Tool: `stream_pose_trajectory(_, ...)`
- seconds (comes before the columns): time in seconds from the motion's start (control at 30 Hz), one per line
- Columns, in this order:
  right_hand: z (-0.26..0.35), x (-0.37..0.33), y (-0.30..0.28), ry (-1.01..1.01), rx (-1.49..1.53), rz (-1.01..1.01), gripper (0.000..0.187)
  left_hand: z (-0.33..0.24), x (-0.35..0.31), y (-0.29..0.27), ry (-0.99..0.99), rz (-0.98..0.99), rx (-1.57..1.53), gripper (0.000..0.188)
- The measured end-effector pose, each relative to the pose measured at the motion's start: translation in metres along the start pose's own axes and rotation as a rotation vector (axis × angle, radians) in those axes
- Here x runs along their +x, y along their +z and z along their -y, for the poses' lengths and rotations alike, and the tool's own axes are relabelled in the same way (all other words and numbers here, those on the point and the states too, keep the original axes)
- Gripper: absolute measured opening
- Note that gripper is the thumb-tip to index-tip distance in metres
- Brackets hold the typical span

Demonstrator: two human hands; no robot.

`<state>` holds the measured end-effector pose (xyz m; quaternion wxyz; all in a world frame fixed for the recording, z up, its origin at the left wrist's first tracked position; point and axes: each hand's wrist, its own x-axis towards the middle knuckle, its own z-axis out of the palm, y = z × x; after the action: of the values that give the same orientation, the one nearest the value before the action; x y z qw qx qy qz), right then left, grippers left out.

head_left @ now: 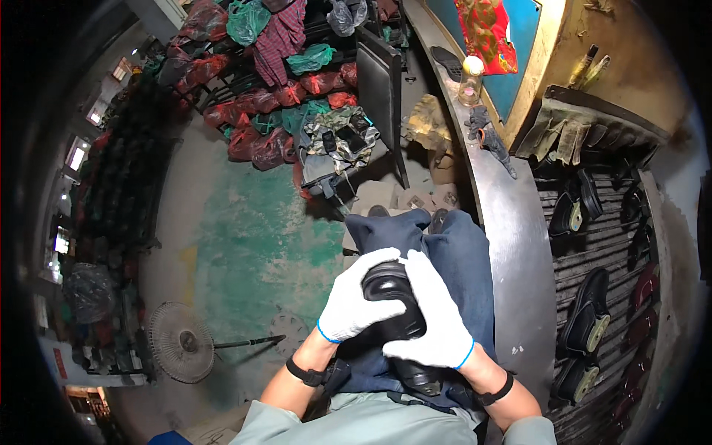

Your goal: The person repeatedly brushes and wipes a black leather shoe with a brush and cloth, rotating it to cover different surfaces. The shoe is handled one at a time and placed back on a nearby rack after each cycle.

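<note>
A glossy black shoe [400, 325] rests in my lap, lengthwise between my two gloved hands. My left hand [354, 295], in a white knit glove with a blue cuff edge, wraps the shoe's left side, its thumb lying across the upper. From the other side my right hand [436, 320], gloved alike, grips the shoe, with the thumb pointing left and the fingers reaching to the far end. A shiny black part [417, 377] shows below the right hand; whether it belongs to the same shoe I cannot tell. Dark blue trousers [461, 259] cover my legs beneath.
At my right runs a metal ledge [519, 297] bearing a dark glove [491, 141] and a glass jar [469, 90]. Beyond it, a slatted conveyor [552, 256] carries several shoes. Ahead stands a chair [380, 96] with camouflage cloth [337, 152]; a fan [182, 341] is at left.
</note>
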<state>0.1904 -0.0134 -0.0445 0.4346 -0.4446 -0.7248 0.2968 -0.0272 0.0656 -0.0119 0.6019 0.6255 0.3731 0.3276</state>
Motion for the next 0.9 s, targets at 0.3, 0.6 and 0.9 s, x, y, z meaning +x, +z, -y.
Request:
stream_pose_trajectory(0.3,-0.018,-0.092,0.013,0.222,0.178,0.068,0.138,0.02,0.023,0.026,0.043,-0.245,0.27,0.05)
stream_pose_trajectory(0.6,-0.015,-0.088,-0.024,0.667,1.623,-0.155,0.127,0.056,0.092,0.042,-0.117,-0.002,-0.332,0.03)
stream_pose_trajectory(0.9,0.001,-0.097,-0.022,0.742,1.541,-0.509,0.096,0.043,0.068,0.07,-0.492,0.038,-0.835,0.046)
